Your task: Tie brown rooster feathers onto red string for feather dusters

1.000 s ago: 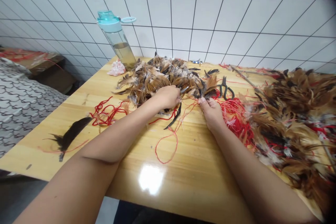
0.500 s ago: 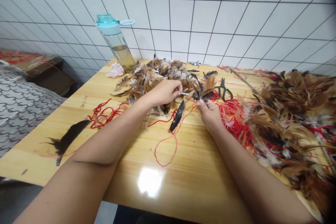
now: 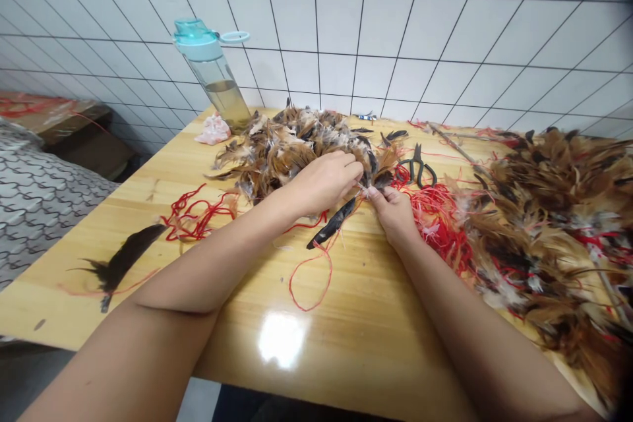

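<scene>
My left hand (image 3: 332, 178) is closed in a pinch at the front of a heap of brown and white feathers (image 3: 289, 148). Close beside it, my right hand (image 3: 394, 211) pinches a small bunch of dark and brown feathers (image 3: 384, 175) at the quill ends. What sits between my left fingertips is too small to make out. Just below my hands a black feather (image 3: 332, 223) hangs by red string, with a string loop (image 3: 311, 283) lying on the table beneath it.
A bottle with a turquoise lid (image 3: 212, 72) stands by the tiled wall, beside crumpled tissue (image 3: 213, 130). Black-handled scissors (image 3: 418, 166) and tangled red string (image 3: 442, 224) lie right of my hands. Feather bundles (image 3: 554, 211) cover the table's right side. A dark feather (image 3: 129, 257) lies left.
My left hand has moved right and slightly down, up against my right hand. The hanging black feather has swung to a flatter slant. My right hand has barely shifted.
</scene>
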Demonstrator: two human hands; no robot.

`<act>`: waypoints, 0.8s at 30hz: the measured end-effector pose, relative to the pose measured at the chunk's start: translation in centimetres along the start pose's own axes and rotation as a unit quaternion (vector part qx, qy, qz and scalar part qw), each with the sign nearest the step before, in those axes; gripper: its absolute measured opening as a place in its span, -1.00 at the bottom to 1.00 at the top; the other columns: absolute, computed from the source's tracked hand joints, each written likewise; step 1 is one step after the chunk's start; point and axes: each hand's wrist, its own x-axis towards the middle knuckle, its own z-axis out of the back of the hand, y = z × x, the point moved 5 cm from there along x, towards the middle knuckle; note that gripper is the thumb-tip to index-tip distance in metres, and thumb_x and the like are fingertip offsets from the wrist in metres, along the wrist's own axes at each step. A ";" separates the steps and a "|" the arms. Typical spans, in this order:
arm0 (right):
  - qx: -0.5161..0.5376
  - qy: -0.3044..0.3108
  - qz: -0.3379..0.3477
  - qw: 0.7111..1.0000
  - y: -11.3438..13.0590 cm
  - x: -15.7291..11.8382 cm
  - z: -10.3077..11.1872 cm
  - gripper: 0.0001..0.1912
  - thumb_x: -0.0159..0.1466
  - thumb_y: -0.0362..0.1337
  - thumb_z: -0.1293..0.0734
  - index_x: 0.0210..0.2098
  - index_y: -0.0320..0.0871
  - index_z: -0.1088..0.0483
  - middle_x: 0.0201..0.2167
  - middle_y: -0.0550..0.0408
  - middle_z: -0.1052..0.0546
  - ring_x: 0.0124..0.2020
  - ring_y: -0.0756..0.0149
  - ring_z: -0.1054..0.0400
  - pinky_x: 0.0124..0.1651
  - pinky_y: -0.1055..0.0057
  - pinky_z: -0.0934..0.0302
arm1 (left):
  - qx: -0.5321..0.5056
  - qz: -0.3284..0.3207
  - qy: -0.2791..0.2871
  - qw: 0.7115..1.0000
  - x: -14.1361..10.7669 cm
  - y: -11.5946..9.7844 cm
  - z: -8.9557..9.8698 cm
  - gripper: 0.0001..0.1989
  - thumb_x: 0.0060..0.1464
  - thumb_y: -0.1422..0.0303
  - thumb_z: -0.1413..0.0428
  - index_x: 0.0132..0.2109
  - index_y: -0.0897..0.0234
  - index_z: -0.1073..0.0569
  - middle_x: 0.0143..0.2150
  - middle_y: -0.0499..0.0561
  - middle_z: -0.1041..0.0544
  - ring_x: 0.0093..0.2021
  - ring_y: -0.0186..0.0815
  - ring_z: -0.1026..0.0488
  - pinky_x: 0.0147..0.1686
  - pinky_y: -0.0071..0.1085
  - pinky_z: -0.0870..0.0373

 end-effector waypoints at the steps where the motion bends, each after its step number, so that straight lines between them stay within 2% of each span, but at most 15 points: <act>1: -0.002 0.003 -0.004 1.000 0.1 0.0 0.0 -0.69 0.07 0.00 -0.37 -0.48 -0.14 -0.41 -0.49 0.13 -0.47 -0.43 0.33 -0.25 -0.35 0.39 -0.18 | 0.016 -0.009 -0.002 1.000 0.0 -0.1 -0.1 -0.85 0.21 0.45 0.04 -0.24 0.33 -0.43 -0.28 0.10 -0.45 -0.24 -0.24 -0.34 -0.23 -0.35 -0.25; 5: 0.003 -0.001 -0.012 1.000 0.1 -0.1 0.0 -0.68 0.04 -0.02 -0.40 -0.56 -0.14 -0.36 -0.56 0.17 -0.39 -0.49 0.39 -0.17 -0.41 0.41 -0.13 | 0.060 -0.029 -0.004 0.998 0.0 -0.3 -0.6 -0.85 0.22 0.45 0.04 -0.24 0.35 -0.43 -0.28 0.12 -0.46 -0.26 -0.22 -0.33 -0.24 -0.31 -0.23; 8: 0.009 0.008 -0.017 1.000 -0.1 0.1 -0.1 -0.68 0.02 -0.01 -0.42 -0.56 -0.14 -0.37 -0.57 0.18 -0.41 -0.49 0.38 -0.19 -0.40 0.41 -0.14 | 0.068 -0.033 -0.005 0.997 -0.1 -0.5 -0.7 -0.84 0.22 0.45 0.04 -0.24 0.34 -0.42 -0.27 0.13 -0.45 -0.26 -0.22 -0.33 -0.24 -0.30 -0.22; 11: 0.009 0.024 -0.017 1.000 -0.1 0.3 -0.2 -0.68 -0.03 -0.02 -0.45 -0.55 -0.15 -0.41 -0.56 0.18 -0.45 -0.45 0.35 -0.25 -0.32 0.37 -0.20 | 0.072 -0.036 -0.001 0.997 -0.1 -0.8 -0.7 -0.82 0.24 0.44 0.07 -0.25 0.34 -0.42 -0.27 0.13 -0.45 -0.25 -0.22 -0.33 -0.24 -0.30 -0.22; 14: 0.021 0.052 -0.009 0.998 0.1 0.3 -0.5 -0.68 -0.06 -0.03 -0.47 -0.46 -0.15 -0.47 -0.47 0.14 -0.53 -0.36 0.27 -0.34 -0.20 0.30 -0.25 | 0.066 -0.039 0.004 0.997 -0.1 -1.1 -0.9 -0.81 0.24 0.44 0.08 -0.25 0.34 -0.42 -0.28 0.12 -0.44 -0.23 -0.22 -0.32 -0.22 -0.31 -0.22; 16: 0.025 0.062 -0.009 0.998 0.1 0.3 -0.6 -0.68 -0.05 -0.04 -0.48 -0.43 -0.14 -0.48 -0.44 0.13 -0.55 -0.33 0.25 -0.36 -0.17 0.28 -0.26 | 0.041 -0.036 -0.010 0.998 -0.1 -1.0 -0.7 -0.80 0.25 0.43 0.09 -0.23 0.33 -0.42 -0.26 0.12 -0.44 -0.22 -0.22 -0.32 -0.20 -0.31 -0.24; 19: 0.031 0.047 -0.022 0.998 -0.1 0.3 -0.4 -0.68 -0.04 -0.03 -0.47 -0.46 -0.14 -0.46 -0.45 0.15 -0.54 -0.36 0.29 -0.35 -0.17 0.29 -0.25 | -0.017 0.008 -0.080 0.997 -0.2 -0.1 0.3 -0.82 0.23 0.43 0.07 -0.15 0.31 -0.42 -0.16 0.14 -0.45 -0.12 -0.19 -0.32 -0.11 -0.29 -0.26; 22: 0.059 0.026 -0.037 0.997 -0.2 0.3 -0.1 -0.65 -0.04 0.00 -0.47 -0.43 -0.14 -0.44 -0.42 0.13 -0.55 -0.35 0.30 -0.36 -0.15 0.29 -0.26 | -0.076 0.103 -0.159 0.979 -0.4 1.4 1.2 -0.83 0.19 0.45 0.04 -0.13 0.31 -0.43 -0.11 0.15 -0.45 -0.06 -0.18 -0.33 -0.04 -0.27 -0.26; 24: 0.073 0.019 -0.041 0.996 0.0 0.2 0.1 -0.61 -0.03 0.04 -0.46 -0.41 -0.13 -0.43 -0.39 0.11 -0.55 -0.33 0.28 -0.38 -0.15 0.29 -0.27 | -0.129 0.157 -0.151 0.967 -0.4 2.1 0.9 -0.86 0.16 0.45 0.01 -0.21 0.31 -0.45 -0.20 0.11 -0.46 -0.15 -0.22 -0.37 -0.10 -0.31 -0.29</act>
